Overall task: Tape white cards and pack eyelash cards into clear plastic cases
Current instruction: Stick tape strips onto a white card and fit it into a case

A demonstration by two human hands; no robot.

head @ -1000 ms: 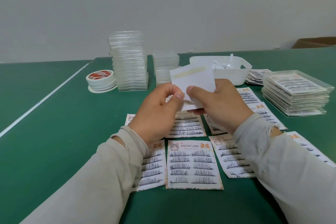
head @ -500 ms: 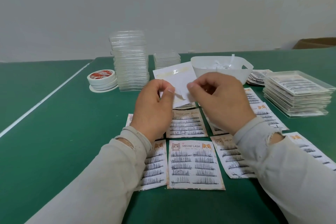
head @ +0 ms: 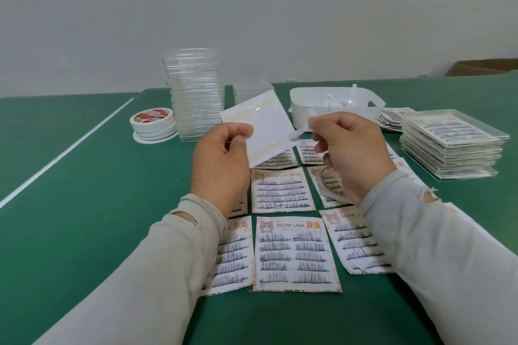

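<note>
On the far left of the green bench (head: 84,232) sits a stack of tape rolls (head: 152,124), and just right of it a tall pile of clear plastic cases (head: 196,92). The left hand (head: 221,165) is raised above the bench with its back to the camera, wrist straight out of a pale sleeve (head: 157,269); its grip is pressed together, thumb and fingers pinching the left edge of a white card (head: 263,126) held tilted in the air, with pale tape strips along its upper and lower edges. The right hand (head: 353,154) is lifted at the same height, fingers curled, its grip pinching a thin white backing strip (head: 298,134) that runs to the card's right edge. Below both hands, eyelash cards (head: 294,252) lie flat in rows on the bench. Behind the right hand stands a white bin (head: 336,109) holding paper scraps, and at far right a stack of filled cases (head: 451,145).
</note>
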